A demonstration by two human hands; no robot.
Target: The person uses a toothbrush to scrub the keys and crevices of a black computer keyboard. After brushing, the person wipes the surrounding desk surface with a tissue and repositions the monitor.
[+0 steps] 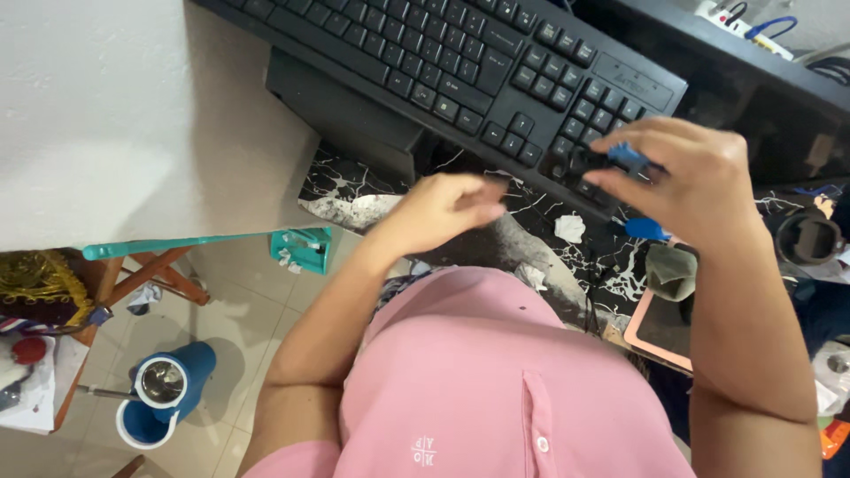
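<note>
My right hand (686, 181) hovers over the right end of a black keyboard (460, 62) and pinches a small blue tool (630, 158) against a key. A second blue piece (646, 230) shows just below that hand. My left hand (443, 212) floats in front of the keyboard's lower edge, blurred, fingers loosely curled; whether it holds anything is unclear. The keyboard lies tilted on a black-and-white marbled desk (354, 190).
A crumpled white scrap (569, 227) lies on the desk. A pink-edged tablet (660, 332) and a grey-green cloth (670, 270) sit at right. On the tiled floor stand a blue mug (168, 394), a teal dustpan (301, 248) and a wooden stand (150, 274).
</note>
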